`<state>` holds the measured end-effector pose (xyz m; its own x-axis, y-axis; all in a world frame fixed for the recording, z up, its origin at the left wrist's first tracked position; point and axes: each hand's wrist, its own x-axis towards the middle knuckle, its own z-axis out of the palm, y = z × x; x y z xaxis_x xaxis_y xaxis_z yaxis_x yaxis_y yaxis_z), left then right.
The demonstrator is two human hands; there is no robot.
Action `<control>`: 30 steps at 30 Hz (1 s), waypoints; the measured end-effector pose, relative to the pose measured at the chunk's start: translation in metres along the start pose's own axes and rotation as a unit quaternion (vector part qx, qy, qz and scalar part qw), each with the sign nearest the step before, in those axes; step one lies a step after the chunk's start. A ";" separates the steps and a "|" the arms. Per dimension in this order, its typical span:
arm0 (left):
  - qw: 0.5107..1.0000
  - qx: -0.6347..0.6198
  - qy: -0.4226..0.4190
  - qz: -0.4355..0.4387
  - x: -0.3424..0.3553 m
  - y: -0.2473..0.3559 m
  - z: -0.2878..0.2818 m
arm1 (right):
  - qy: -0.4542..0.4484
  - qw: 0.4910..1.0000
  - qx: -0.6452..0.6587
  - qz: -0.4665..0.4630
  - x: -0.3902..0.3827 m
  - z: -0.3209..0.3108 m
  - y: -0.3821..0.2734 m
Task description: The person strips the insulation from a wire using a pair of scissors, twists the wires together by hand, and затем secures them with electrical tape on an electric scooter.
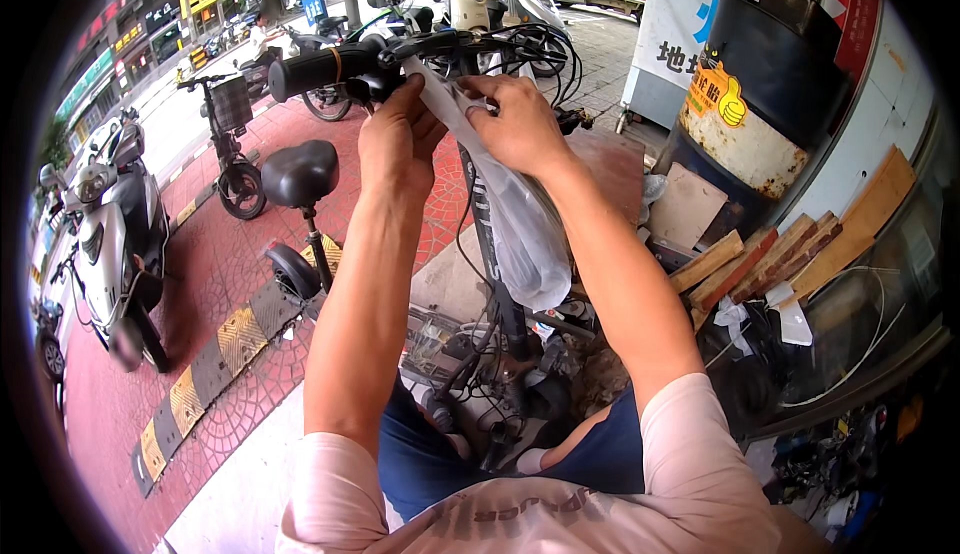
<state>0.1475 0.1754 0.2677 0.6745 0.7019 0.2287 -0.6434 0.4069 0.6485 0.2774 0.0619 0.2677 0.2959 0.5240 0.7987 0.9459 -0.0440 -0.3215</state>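
A translucent white plastic bag hangs in a long strip from the handlebar of a scooter. My left hand is closed on the bag's upper edge, just below the bar and close to the black grip. On the other side, my right hand pinches the bag's top with bent fingers, in front of several black cables. The scooter's dark stem runs down behind the bag between my arms. Its lower end stands between my legs, among wires.
A black saddle on a post stands to the left, beside a yellow-and-black curb ramp. A white motor scooter is parked farther left. On the right are wooden boards and a large black barrel.
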 end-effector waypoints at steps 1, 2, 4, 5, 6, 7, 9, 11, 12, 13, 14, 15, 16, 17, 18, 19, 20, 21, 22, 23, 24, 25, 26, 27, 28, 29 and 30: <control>1.000 0.012 0.003 -0.018 -0.001 0.004 -0.002 | -0.026 0.999 -0.030 -0.027 0.005 -0.002 -0.001; 0.999 0.004 0.004 -0.033 -0.003 0.007 -0.003 | -0.081 0.997 -0.002 0.000 0.010 -0.007 0.001; 0.999 -0.006 0.007 -0.035 -0.009 0.010 0.004 | -0.107 0.993 0.042 0.035 0.012 -0.015 0.000; 0.999 -0.012 0.008 -0.035 -0.012 0.010 0.006 | -0.120 0.989 0.064 0.052 0.013 -0.018 0.000; 1.000 -0.010 0.011 -0.026 -0.012 0.009 0.007 | -0.121 0.990 0.064 0.026 0.011 -0.018 0.002; 1.000 -0.008 0.014 -0.017 -0.011 0.007 0.007 | -0.124 0.988 0.092 0.015 0.010 -0.017 0.003; 1.000 0.005 0.010 0.020 -0.004 0.005 0.000 | -0.129 0.980 0.150 -0.011 0.013 -0.014 0.002; 0.997 0.026 -0.003 0.069 0.008 -0.002 -0.014 | -0.182 0.959 0.216 0.000 0.018 -0.013 -0.003; 0.996 0.026 0.002 0.085 0.003 -0.002 -0.009 | -0.200 0.951 0.235 0.016 0.022 -0.016 -0.006; 0.994 0.036 0.001 0.103 0.001 -0.004 -0.007 | -0.217 0.942 0.254 0.031 0.025 -0.017 -0.008; 0.992 0.046 0.000 0.122 0.001 -0.007 -0.006 | -0.201 0.942 0.261 0.068 0.027 -0.014 -0.004; 0.989 0.056 -0.001 0.141 -0.001 -0.008 -0.003 | -0.190 0.940 0.274 0.077 0.027 -0.012 -0.002; 0.991 0.035 0.009 0.132 -0.004 -0.009 0.002 | -0.178 0.937 0.287 0.085 0.028 -0.010 0.001; 0.991 0.033 0.010 0.129 -0.006 -0.011 0.006 | -0.167 0.935 0.299 0.094 0.029 -0.009 0.004; 0.991 0.034 0.016 0.128 -0.007 -0.011 0.006 | -0.123 0.939 0.310 0.085 0.026 -0.006 -0.003; 0.991 0.034 0.021 0.126 -0.007 -0.009 0.004 | -0.110 0.955 0.271 0.041 0.023 -0.006 -0.009; 0.991 0.043 0.011 0.125 -0.004 -0.010 -0.001 | -0.095 0.969 0.230 -0.004 0.022 -0.007 -0.014; 0.992 0.046 0.002 0.114 -0.006 -0.010 -0.001 | -0.081 0.978 0.188 -0.045 0.019 -0.006 -0.016; 0.994 0.048 -0.008 0.102 -0.007 -0.009 -0.001 | -0.039 0.979 0.169 -0.109 0.020 -0.001 -0.017; 0.995 0.050 -0.017 0.090 -0.009 -0.008 0.000 | -0.049 0.981 0.165 -0.088 0.021 -0.003 -0.016; 0.995 0.077 0.000 0.063 -0.015 -0.002 0.003 | -0.060 0.983 0.163 -0.065 0.022 -0.009 -0.027; 0.995 0.087 0.006 0.052 -0.018 0.001 0.005 | -0.071 0.984 0.156 -0.042 0.023 -0.017 -0.033; 0.994 0.098 0.013 0.040 -0.020 0.002 0.005 | -0.111 0.972 0.207 -0.003 0.022 -0.018 -0.033; 0.993 0.110 0.020 0.031 -0.021 0.003 0.005 | -0.129 0.966 0.225 0.005 0.020 -0.018 -0.034; 0.991 0.119 0.038 0.045 -0.020 0.003 0.004 | -0.147 0.959 0.242 0.013 0.018 -0.016 -0.035; 0.992 0.118 0.034 0.041 -0.020 0.004 0.001 | -0.165 0.951 0.260 0.020 0.016 -0.015 -0.035; 0.992 0.116 0.025 0.035 -0.019 0.005 0.000 | -0.139 0.969 0.202 0.023 0.016 -0.017 -0.032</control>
<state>0.1314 0.1637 0.2669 0.6088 0.7542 0.2458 -0.5829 0.2151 0.7836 0.2538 0.0577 0.2997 0.2355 0.7409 0.6289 0.7862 0.2351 -0.5714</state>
